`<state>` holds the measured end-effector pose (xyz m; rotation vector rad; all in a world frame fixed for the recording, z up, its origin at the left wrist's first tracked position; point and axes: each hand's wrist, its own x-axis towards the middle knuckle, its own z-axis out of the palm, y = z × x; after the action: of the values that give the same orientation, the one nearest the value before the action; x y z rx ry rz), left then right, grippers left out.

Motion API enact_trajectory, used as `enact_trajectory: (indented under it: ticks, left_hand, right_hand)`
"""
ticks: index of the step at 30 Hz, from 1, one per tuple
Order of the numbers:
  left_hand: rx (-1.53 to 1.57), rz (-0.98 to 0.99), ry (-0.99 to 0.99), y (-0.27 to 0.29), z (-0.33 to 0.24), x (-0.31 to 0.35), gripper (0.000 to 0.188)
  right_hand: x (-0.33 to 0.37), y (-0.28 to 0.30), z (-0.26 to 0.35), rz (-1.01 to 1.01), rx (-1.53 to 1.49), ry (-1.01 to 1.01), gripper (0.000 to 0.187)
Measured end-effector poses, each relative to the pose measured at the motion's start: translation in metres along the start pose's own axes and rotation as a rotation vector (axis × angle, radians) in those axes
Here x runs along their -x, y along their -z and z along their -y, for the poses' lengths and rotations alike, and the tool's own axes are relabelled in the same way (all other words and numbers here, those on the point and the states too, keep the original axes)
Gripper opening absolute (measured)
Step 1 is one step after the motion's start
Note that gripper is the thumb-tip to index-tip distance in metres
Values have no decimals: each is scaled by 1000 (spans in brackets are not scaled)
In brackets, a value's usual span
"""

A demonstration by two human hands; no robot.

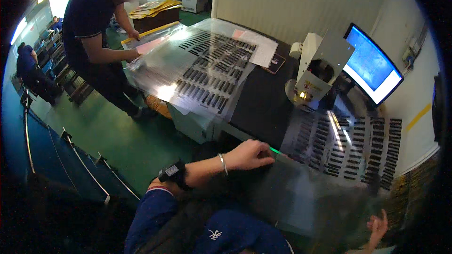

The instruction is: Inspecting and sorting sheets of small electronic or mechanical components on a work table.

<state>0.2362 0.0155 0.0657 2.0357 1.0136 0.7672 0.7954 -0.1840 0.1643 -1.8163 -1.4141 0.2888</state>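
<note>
A large clear film sheet printed with rows of dark strips lies partly over the right end of the black tabletop, its near part hanging toward me. At its left edge, my left hand is closed in a pinch on the film, beside a small bright green streak. My right hand is at the sheet's near right side, one finger raised and the others curled at the film. The contact there is dim and hard to make out. Reflections cross the sheet below the monitor.
A white machine with a lit lamp and a monitor stand behind the sheet. Another printed film covers the table's left part, handled by a co-worker. A phone and white paper lie near it. Metal rails run at left.
</note>
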Motion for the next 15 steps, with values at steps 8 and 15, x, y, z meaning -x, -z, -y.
enact_trajectory:
  ticks: [8, 15]
  left_hand:
    - [-86, -532, -427, 83, -79, -57, 85]
    - [98, -255, -268, 154, -101, -68, 67]
  right_hand:
    - [-94, 55, 101, 3, -51, 297, 70]
    - [-119, 5, 250, 316, -102, 523, 40]
